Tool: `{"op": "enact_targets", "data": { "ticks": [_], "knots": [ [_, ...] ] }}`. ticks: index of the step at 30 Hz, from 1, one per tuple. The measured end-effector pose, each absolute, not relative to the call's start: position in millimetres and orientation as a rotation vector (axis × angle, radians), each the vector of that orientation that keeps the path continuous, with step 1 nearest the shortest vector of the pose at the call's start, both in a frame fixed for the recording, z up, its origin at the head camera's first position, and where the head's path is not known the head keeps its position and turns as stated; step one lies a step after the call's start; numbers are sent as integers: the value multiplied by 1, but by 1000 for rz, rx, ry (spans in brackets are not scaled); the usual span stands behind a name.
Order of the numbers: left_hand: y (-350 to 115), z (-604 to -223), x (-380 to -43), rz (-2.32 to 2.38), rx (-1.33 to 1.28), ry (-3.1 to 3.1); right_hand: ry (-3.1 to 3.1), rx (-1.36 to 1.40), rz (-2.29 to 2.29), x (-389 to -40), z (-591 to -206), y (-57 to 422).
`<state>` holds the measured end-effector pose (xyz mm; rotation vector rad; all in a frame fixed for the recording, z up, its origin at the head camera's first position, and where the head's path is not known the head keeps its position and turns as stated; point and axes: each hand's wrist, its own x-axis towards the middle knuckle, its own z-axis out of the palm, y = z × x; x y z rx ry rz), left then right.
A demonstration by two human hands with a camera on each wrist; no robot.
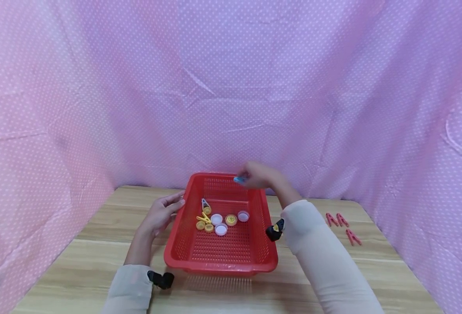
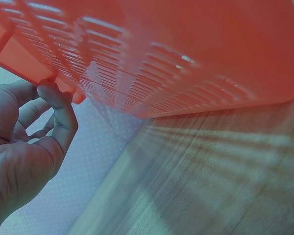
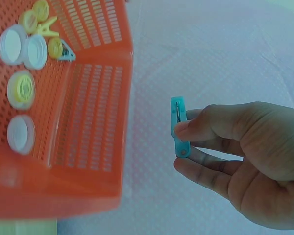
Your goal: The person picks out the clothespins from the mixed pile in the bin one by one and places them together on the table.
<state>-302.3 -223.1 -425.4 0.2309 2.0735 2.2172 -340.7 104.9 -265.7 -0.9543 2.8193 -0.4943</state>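
In the head view a red plastic basket (image 1: 224, 267) stands on the table. My left hand (image 1: 162, 213) is at its left side, and the left wrist view has the thumb and fingertips gripping the rim (image 2: 39, 73). My right hand (image 1: 258, 174) is over the basket's far right corner. Between thumb and fingers it pinches a small turquoise clothes peg (image 3: 179, 125) with a metal spring. Inside the basket are white caps (image 1: 220, 229), yellow caps (image 1: 209, 228), a yellow clothes peg (image 1: 204, 218) and a grey peg (image 1: 205, 203).
Three red clothes pegs (image 1: 353, 237) lie on the wooden table (image 1: 85, 257) right of the basket. A pink dotted cloth (image 1: 231, 113) hangs behind the table and along both sides.
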Motion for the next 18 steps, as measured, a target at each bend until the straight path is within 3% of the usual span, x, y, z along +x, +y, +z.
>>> {"op": "enact_targets", "data": {
  "ticks": [18],
  "knots": [
    [-224, -426, -304, 2230, 244, 2048, 2919, -935, -485, -324, -256, 203]
  ]
}}
